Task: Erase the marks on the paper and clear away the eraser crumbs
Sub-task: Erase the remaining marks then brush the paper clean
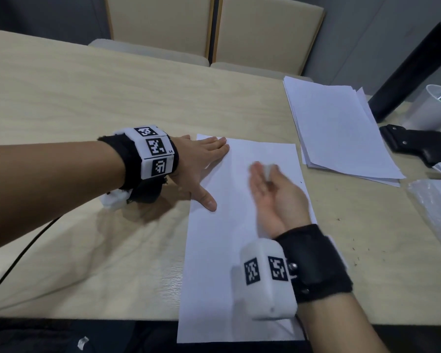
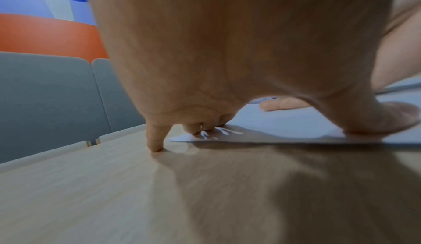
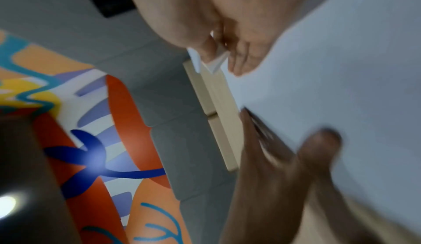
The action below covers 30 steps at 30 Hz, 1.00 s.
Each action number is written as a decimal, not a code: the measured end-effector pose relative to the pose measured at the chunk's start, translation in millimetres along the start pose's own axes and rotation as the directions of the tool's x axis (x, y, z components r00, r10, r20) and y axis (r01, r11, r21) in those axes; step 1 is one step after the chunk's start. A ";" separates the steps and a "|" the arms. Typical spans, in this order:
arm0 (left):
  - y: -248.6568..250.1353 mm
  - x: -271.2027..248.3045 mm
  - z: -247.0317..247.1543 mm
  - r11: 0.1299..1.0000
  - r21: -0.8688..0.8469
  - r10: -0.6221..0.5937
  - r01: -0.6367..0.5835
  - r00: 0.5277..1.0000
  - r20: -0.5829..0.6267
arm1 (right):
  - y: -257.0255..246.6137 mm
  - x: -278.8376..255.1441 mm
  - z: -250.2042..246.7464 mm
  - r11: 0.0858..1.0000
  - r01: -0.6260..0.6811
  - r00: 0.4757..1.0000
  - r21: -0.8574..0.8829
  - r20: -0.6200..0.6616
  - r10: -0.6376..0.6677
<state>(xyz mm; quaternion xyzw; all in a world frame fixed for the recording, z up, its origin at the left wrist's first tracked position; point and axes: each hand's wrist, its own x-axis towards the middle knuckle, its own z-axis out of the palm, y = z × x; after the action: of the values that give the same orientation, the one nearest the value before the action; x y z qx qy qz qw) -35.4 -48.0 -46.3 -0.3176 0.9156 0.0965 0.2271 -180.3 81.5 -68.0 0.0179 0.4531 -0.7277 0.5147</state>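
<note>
A white sheet of paper (image 1: 227, 250) lies on the wooden table (image 1: 87, 98), its near end hanging over the front edge. No marks show on it. My left hand (image 1: 201, 161) presses flat on its upper left corner with straight, spread fingers; the wrist view shows that hand (image 2: 227, 50) with its fingertips on the paper (image 2: 284, 123). My right hand (image 1: 267, 194) stands on its little-finger edge on the upper middle of the sheet, fingers straight and motion-blurred. A white blur by its fingertips (image 1: 268, 170) is too smeared to identify. The right wrist view shows the right hand (image 3: 284, 158) holding nothing.
A loose stack of white sheets (image 1: 339, 128) lies at the right. Behind it are a black cylinder (image 1: 413, 70), a white cup (image 1: 435, 108) and a black case (image 1: 418, 146). Clear plastic (image 1: 438, 207) lies at the right edge. Dark crumbs (image 1: 354, 248) dot the table beside the sheet.
</note>
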 end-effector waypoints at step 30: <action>-1.5 0.6 0.2 1.000 0.024 0.004 -0.004 1.000 0.004 | 4.6 -72.0 -9.4 0.957 -0.049 0.976 -0.287 0.192 0.107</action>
<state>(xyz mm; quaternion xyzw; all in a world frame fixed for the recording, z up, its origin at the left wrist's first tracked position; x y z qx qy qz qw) -34.8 -49.5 -46.8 -0.3128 0.9168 0.0867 0.2328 -147.1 140.4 -41.0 -0.1123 0.4949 -0.6331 0.5845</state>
